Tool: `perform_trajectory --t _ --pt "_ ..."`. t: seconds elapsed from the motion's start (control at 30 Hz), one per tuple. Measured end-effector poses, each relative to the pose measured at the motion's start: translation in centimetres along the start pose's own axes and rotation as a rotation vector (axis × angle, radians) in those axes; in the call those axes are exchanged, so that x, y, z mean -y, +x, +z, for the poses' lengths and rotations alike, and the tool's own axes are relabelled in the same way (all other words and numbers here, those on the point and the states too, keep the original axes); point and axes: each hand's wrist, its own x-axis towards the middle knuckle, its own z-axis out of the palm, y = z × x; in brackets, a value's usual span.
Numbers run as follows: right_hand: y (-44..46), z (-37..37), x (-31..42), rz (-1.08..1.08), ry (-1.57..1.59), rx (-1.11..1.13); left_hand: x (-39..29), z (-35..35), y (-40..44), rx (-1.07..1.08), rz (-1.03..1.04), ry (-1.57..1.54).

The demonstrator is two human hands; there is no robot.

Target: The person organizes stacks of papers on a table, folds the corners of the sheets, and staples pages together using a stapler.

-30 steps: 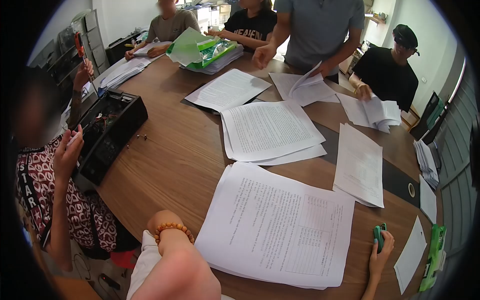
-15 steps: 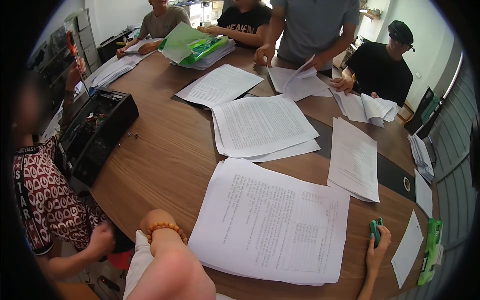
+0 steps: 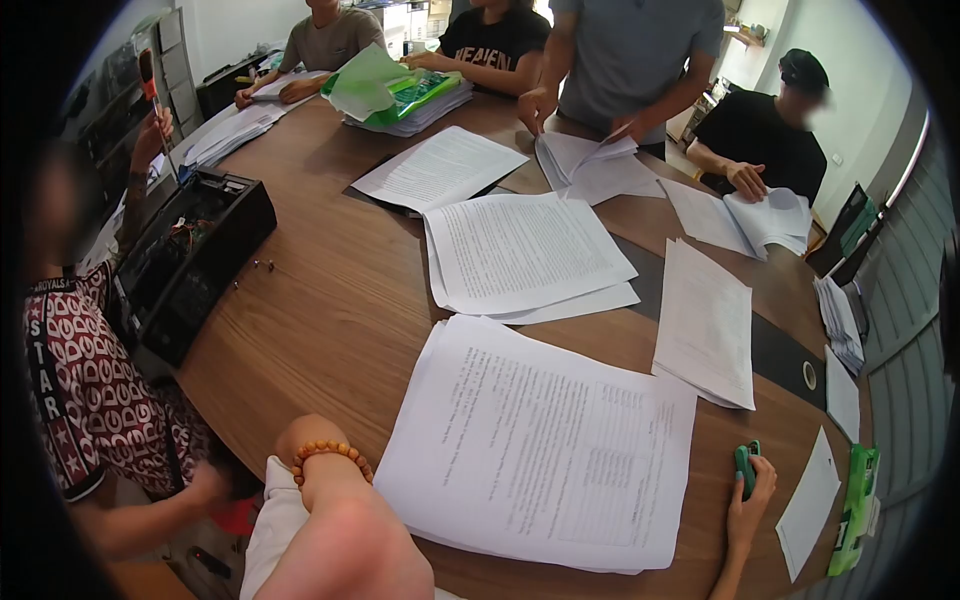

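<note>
My left hand (image 3: 310,436) is bent down at the wrist beside the table's edge, with a beaded bracelet (image 3: 333,453) on it. Its fingers are hidden. At the lower right, my right hand (image 3: 750,498) is closed around a small green stapler (image 3: 747,469) on the table. Between the two lies a thick stack of printed sheets (image 3: 540,450), which neither hand touches. A single white sheet (image 3: 808,507) lies to the right of the stapler, and a green packet (image 3: 855,515) sits beyond it at the edge.
More paper stacks (image 3: 525,250) cover the wooden table (image 3: 300,320). At left, a person holds a screwdriver (image 3: 150,85) near an opened black computer case (image 3: 195,260), with several screws beside it. Several people (image 3: 640,70) handle papers across the table. A green-white package (image 3: 400,95) tops one stack.
The capped person at the far right has moved a hand rightward onto folded pages. The screwdriver on the left has shifted slightly. Both my hands stay nearly in place.
</note>
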Motion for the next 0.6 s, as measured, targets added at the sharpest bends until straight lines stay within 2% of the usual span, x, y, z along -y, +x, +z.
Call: perform_trajectory --t 0.37,0.47,0.53,0.6 --pt "-0.08 0.0 0.15 0.02 0.018 0.004 -0.19 0.39 -0.19 -0.076 -0.004 -0.112" --pt "-0.1 0.06 0.06 0.021 0.015 0.004 -0.43 0.24 -0.25 -0.069 -0.059 -0.219" --pt "-0.07 0.07 0.06 0.018 0.01 0.004 -0.57 0.01 -0.15 -0.072 -0.131 -0.442" --pt "-0.09 0.08 -0.01 0.016 0.004 0.003 -0.62 0.16 -0.18 -0.086 -0.146 -0.487"
